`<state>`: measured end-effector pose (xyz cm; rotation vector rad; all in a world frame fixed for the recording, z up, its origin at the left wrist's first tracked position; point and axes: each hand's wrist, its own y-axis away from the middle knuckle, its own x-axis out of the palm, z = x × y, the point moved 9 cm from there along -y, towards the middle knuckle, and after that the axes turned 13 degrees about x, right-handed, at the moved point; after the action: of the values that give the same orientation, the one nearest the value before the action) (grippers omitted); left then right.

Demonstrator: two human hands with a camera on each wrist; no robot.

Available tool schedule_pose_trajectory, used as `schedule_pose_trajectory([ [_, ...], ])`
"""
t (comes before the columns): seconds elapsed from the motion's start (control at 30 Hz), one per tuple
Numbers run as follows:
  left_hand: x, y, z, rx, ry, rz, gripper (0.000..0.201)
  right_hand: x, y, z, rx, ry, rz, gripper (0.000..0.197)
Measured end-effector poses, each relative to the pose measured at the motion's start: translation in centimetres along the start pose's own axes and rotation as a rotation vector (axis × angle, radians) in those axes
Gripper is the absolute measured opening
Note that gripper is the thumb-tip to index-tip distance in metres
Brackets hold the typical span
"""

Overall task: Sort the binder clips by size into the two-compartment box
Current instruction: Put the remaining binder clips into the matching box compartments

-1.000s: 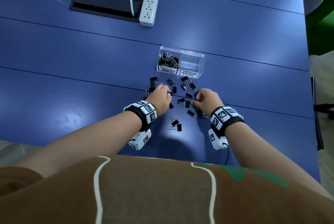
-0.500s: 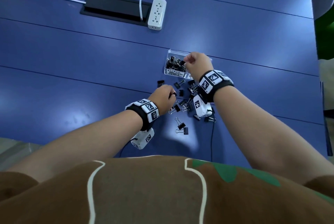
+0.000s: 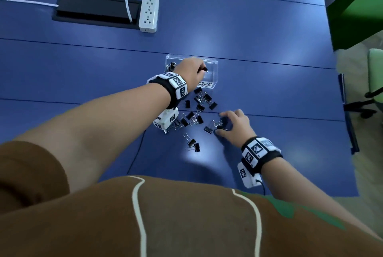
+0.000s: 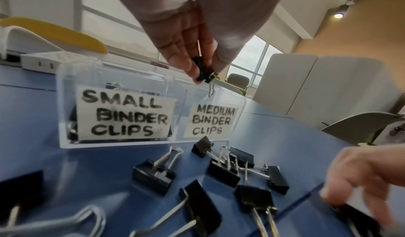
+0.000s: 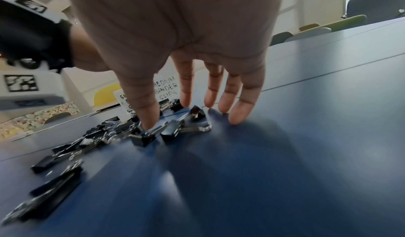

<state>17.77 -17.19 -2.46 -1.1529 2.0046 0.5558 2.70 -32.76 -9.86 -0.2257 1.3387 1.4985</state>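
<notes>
While the left hand (image 3: 189,70) pinches a black binder clip (image 4: 202,71) above the clear two-compartment box (image 3: 213,74), ready to drop, the right hand (image 3: 234,125) spreads over loose clips (image 3: 194,120).

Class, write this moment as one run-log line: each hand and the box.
left hand: pinches binder clip over medium compartment | right hand: fingers on loose clips on table | box: small side holds clips

right hand (image 5: 175,41), fingers (image 5: 238,112) over binder clips (image 5: 144,136)
</notes>
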Motion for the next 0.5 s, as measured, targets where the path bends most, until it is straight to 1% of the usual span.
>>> schedule_pose_trajectory([
  [0.07,0.7,-0.9,0.0,0.005,-0.023,0.037,0.022,0.9,0.6,0.2,-0.032,-0.009,0.01,0.053],
  [0.2,1.5,-0.7,0.3,0.036,-0.065,0.082,0.032,1.9,0.9,1.1,-0.101,0.01,0.018,0.039],
  [0.27,1.3,0.4,0.1,0.051,-0.085,0.047,0.029,2.1,0.9,1.7,-0.122,0.018,0.026,0.032],
  [0.33,1.5,1.9,0.0,0.055,-0.099,0.03,0.021,2.2,0.7,2.2,-0.134,0.023,0.034,0.026],
  [0.43,3.1,4.7,0.3,0.05,-0.125,0.101,0.015,1.7,0.3,3.0,-0.128,0.021,0.016,0.02],
  [0.5,4.4,6.4,1.4,0.007,-0.142,0.174,0.021,0.9,-0.2,3.6,-0.117,-0.016,-0.004,0.015],
])
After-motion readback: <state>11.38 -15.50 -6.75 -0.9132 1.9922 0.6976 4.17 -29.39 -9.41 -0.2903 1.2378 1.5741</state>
